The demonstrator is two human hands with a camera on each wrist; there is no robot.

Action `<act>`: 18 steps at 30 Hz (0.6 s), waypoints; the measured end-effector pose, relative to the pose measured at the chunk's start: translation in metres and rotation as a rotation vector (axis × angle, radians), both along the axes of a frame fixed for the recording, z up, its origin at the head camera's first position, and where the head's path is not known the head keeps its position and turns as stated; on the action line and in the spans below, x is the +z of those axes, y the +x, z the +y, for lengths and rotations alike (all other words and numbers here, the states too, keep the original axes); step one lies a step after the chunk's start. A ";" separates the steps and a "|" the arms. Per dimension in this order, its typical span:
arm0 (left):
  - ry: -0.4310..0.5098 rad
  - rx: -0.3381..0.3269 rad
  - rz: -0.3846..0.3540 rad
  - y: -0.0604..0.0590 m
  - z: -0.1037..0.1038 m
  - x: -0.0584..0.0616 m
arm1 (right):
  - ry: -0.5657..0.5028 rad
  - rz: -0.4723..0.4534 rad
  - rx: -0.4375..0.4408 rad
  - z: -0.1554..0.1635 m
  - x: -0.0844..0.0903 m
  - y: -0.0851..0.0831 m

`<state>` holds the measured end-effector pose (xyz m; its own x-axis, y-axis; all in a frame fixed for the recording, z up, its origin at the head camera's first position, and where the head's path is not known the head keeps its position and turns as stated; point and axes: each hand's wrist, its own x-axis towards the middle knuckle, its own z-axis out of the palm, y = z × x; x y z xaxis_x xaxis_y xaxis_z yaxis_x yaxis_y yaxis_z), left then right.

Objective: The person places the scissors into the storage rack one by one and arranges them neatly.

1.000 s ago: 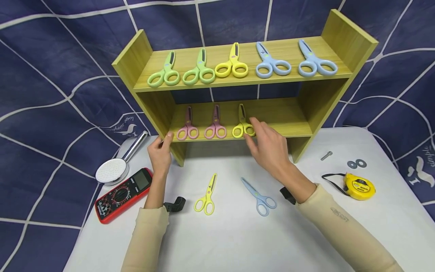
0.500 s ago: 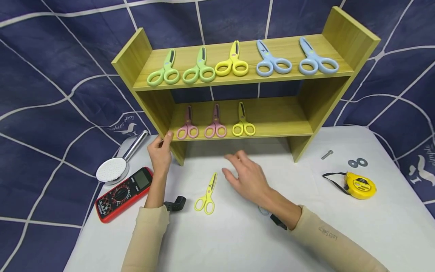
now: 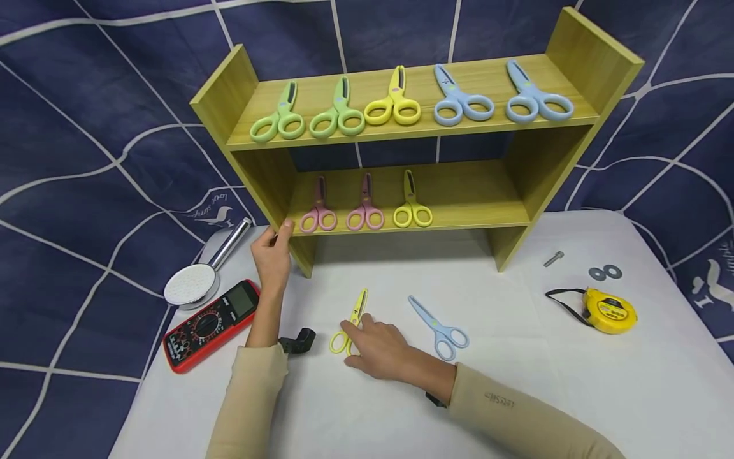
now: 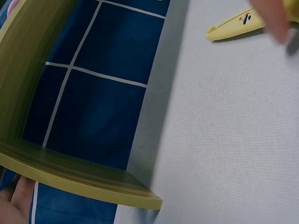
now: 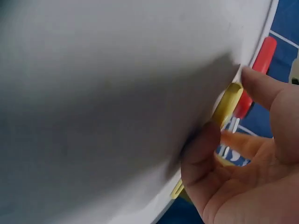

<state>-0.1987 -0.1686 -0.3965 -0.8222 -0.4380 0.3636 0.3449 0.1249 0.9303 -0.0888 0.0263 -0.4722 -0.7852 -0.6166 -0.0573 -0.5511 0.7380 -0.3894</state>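
My left hand [image 3: 272, 261] grips the left side panel of a two-tier wooden shelf [image 3: 476, 197], thumb at its front edge. In the left wrist view its fingers [image 4: 21, 198] show beyond the panel. Yellow scissors [image 3: 358, 305] lie on the white table, blades toward the shelf. My right hand [image 3: 381, 347] is low over them, partly hiding the handles. The right wrist view has thumb and fingers spread on either side of the yellow handle [image 5: 228, 102]. Blue scissors [image 3: 440, 329] lie to the right of this hand.
Two pink scissors [image 3: 367, 207] and yellow scissors [image 3: 410, 203] lie on the lower tier. Green, yellow and blue scissors [image 3: 533, 99] line the upper tier. A shower head [image 3: 192, 284] and red multimeter [image 3: 212, 325] lie left; a bolt [image 3: 553, 259], two washers [image 3: 612, 271] and tape measure [image 3: 610, 311] lie right.
My right hand has left the yellow scissors on the lower tier and come down over the table to the other yellow pair. My left hand has stayed at the panel.
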 end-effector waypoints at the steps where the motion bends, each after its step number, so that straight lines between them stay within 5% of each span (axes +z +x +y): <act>1: 0.004 0.002 0.000 0.000 0.000 0.000 | 0.008 -0.003 0.001 0.000 0.000 -0.001; 12: 0.006 0.011 0.002 -0.001 0.001 0.000 | -0.045 -0.069 0.019 0.013 0.003 -0.002; 18: 0.037 0.008 0.015 -0.016 -0.010 -0.022 | -0.118 -0.116 0.018 0.028 0.004 0.002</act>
